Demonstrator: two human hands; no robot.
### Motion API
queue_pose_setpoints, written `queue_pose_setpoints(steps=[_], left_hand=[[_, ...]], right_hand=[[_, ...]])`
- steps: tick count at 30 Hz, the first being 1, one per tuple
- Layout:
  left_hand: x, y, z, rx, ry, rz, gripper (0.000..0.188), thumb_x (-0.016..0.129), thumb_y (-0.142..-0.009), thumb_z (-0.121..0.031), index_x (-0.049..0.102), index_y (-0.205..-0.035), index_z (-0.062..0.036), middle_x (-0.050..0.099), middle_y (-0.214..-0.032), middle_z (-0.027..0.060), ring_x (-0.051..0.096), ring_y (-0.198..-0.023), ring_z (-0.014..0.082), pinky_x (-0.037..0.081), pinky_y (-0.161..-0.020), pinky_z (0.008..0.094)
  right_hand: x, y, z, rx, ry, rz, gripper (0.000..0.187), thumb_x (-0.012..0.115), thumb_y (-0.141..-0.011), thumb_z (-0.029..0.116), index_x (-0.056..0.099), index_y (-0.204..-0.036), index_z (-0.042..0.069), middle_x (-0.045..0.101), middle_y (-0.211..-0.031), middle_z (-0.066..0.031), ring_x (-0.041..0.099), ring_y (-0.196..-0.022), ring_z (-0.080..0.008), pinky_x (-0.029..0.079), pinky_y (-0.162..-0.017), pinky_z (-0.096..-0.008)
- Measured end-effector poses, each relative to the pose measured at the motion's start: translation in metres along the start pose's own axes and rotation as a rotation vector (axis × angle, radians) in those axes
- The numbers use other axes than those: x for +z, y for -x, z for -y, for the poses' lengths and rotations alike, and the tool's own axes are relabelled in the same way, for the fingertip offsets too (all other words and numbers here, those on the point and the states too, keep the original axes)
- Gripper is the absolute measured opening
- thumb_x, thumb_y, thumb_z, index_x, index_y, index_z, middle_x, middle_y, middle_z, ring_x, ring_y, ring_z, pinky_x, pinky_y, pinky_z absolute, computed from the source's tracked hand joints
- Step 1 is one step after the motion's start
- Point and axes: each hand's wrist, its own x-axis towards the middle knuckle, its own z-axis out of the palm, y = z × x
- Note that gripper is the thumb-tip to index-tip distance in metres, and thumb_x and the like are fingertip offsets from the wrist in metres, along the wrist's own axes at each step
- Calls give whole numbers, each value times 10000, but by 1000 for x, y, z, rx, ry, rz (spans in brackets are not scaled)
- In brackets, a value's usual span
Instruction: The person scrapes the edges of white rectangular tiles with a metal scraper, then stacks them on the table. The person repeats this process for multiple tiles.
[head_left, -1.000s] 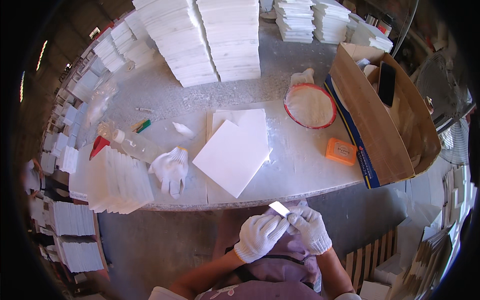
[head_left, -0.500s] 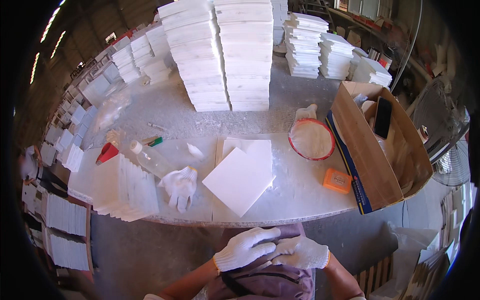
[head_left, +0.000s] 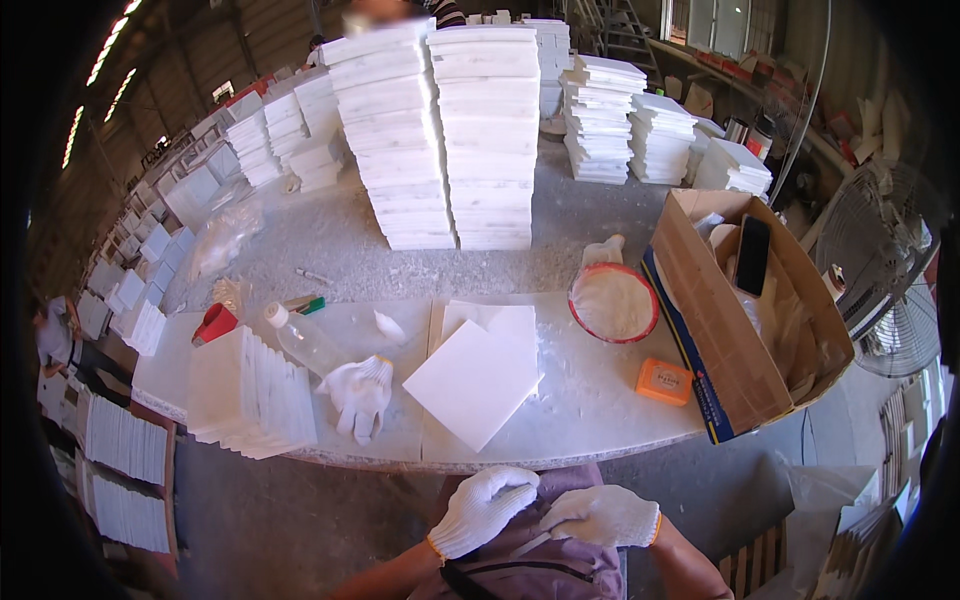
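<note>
Right hand (head_left: 603, 515), in a white knitted glove with an orange-edged cuff, has its fingers drawn together and pinches the end of a thin, flat strip (head_left: 530, 546) just above the person's lap. The strip points toward the left hand (head_left: 485, 512), which wears a matching glove and is slightly apart from the right one. Its fingers lie close together, curved inward; whether anything sits inside them I cannot tell. Beneath both hands spreads a purple apron (head_left: 585, 568).

Just beyond the hands runs the near edge of a pale worktable (head_left: 590, 425). On it, closest to the hands, a square white tile (head_left: 473, 385) lies turned cornerwise over other white pieces. Left of it rests a loose white glove (head_left: 358, 398), beside a row of tiles (head_left: 245, 390) standing on edge. Behind these are a clear bottle (head_left: 303, 341) lying tilted, a red object (head_left: 214, 323) and a small white lump (head_left: 388, 326).

To the right, a red-rimmed bowl (head_left: 615, 341) holds white powder (head_left: 612, 303), with an orange box (head_left: 663, 382) nearer the table edge. Next comes an open cardboard box (head_left: 715, 300) with a black phone (head_left: 752, 257) in its upper part, then a fan (head_left: 870, 260). Farther back, two tall stacks of white slabs (head_left: 488, 150) rise side by side.
</note>
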Motion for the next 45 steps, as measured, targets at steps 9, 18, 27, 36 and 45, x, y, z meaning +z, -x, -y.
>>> queue_pose_setpoints(steps=[9,18,27,36,45], left_hand=[[-15,-9,-5,51,-163,268,250,685,-904,-153,696,-1131,-49,717,-1059,106,681,-959,173,526,-867,309],[-4,-2,17,-204,171,-186,219,679,-922,-113,666,-1108,1,706,-960,118,695,-833,165,571,-754,284],[43,-32,56,-157,392,-317,392,585,-976,-75,502,-1353,-5,674,-960,131,675,-757,145,576,-691,264],[41,-30,39,-260,322,-235,329,602,-970,-101,544,-1282,-14,655,-858,94,632,-680,118,546,-623,245],[49,-26,39,-361,466,-207,309,583,-974,-87,501,-1255,10,666,-858,137,670,-703,177,570,-619,288]], right_hand=[[3,-2,-1,15,139,78,194,664,-901,203,701,-1078,132,691,-1020,-34,656,-960,-236,527,-856,-328],[-18,4,-3,36,-22,-663,156,686,-880,86,679,-1023,22,710,-962,-99,675,-815,-191,550,-720,-302],[47,-6,-31,478,-629,-1225,253,566,-955,29,610,-1191,-53,664,-863,-67,603,-707,-80,520,-628,-220],[63,-14,-37,515,-548,-1186,372,557,-951,-1,570,-1319,-51,630,-884,-34,544,-706,-62,471,-635,-210],[73,-18,-38,498,-161,-1050,334,595,-921,26,641,-1250,-5,642,-800,-86,577,-652,-114,496,-633,-265]])
